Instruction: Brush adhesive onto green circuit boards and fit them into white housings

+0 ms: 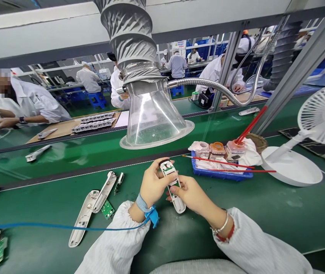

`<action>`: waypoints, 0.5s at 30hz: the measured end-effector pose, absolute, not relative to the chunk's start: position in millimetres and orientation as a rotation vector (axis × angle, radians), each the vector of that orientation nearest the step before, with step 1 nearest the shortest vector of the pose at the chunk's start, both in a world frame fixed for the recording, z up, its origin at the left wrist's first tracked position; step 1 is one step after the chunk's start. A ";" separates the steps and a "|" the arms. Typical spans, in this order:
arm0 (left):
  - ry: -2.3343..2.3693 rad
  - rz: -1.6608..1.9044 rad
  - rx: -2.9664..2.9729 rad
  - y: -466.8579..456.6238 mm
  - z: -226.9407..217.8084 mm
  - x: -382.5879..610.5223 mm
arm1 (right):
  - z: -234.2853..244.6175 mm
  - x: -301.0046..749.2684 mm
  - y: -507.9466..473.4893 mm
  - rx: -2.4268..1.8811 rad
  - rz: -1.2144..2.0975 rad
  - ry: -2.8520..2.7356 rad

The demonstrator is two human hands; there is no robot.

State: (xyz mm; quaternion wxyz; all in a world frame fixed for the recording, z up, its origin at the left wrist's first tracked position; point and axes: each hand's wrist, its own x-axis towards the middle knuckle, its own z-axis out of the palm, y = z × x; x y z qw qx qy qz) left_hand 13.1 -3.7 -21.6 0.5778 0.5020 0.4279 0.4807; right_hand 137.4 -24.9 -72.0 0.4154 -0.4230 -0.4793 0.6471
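Both hands hold one white remote-control shell (172,185) with a green circuit board showing inside it, lifted just above the green belt. My left hand (152,183) grips its upper end, fingers curled round it. My right hand (191,194) pinches its lower half from the right. A blue wrist strap (148,209) with a blue cord sits on my left wrist, a bracelet on my right.
Loose white shells (85,213) and a small green board (108,209) lie left of my hands. A blue tray (219,173) with jars and red sticks stands right, next to a white fan (302,152). A clear extraction hood (153,121) hangs ahead. Other workers sit beyond the belt.
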 end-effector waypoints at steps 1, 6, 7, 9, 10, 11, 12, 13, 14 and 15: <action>1.012 1.130 1.181 -3.5 -22.1 13.4 | -72.7 138.0 -24.2 -1.072 1.619 -1.204; 0.997 1.124 1.195 4.1 -27.6 12.2 | -71.8 141.2 -20.0 -1.066 1.640 -1.201; 0.993 1.125 1.199 6.5 -29.4 12.2 | -72.0 141.3 -18.8 -1.066 1.647 -1.193; 0.996 1.128 1.199 11.6 -32.9 13.0 | -73.5 140.5 -15.2 -1.063 1.660 -1.170; 0.999 1.124 1.191 14.5 -34.3 13.5 | -74.5 140.0 -12.6 -1.055 1.669 -1.159; 1.000 1.112 1.178 18.0 -35.4 13.7 | -75.5 139.7 -9.4 -1.045 1.683 -1.150; 0.998 1.091 1.164 22.2 -36.2 13.5 | -76.2 139.9 -5.9 -1.031 1.699 -1.144; 0.993 1.064 1.151 27.7 -36.4 12.3 | -76.7 140.9 -2.0 -1.015 1.720 -1.143; 0.986 1.040 1.145 34.9 -36.2 10.1 | -76.9 142.8 1.7 -0.998 1.740 -1.149; 0.981 1.024 1.144 43.8 -35.6 6.7 | -76.8 146.0 5.1 -0.983 1.755 -1.159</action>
